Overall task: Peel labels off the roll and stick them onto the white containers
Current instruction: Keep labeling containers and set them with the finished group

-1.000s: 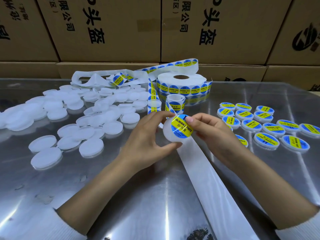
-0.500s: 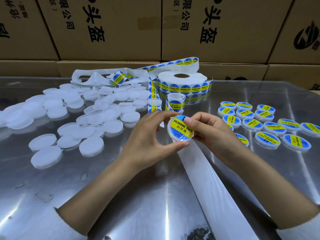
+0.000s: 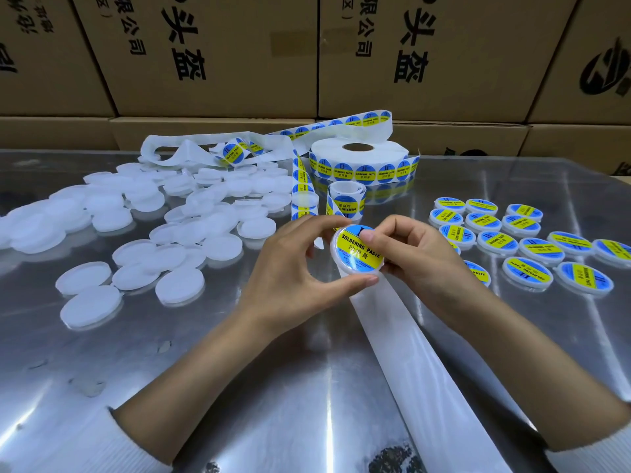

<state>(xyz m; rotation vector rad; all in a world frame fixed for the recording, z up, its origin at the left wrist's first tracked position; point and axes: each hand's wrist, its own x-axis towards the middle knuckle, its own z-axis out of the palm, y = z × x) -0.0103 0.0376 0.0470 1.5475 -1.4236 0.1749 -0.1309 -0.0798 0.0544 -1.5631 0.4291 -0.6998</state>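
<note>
Both hands (image 3: 355, 264) clamp one round white container (image 3: 356, 254) — glossy blue-yellow label (image 3: 358, 249) on its lid.

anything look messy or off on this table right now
Mostly tidy work. The odd spot is the spent white backing strip, lying crumpled and looped behind the loose heap of unlabelled white round containers, with one blue-and-yellow label on it. The labelled containers sit in rough rows; the held container's label looks centred.

A labelled container (image 3: 357, 254) is tilted above the worktop (image 3: 273, 387); plain containers (image 3: 177, 230) lie left, labelled ones (image 3: 532, 247) right, roll (image 3: 358, 162) behind.
</note>
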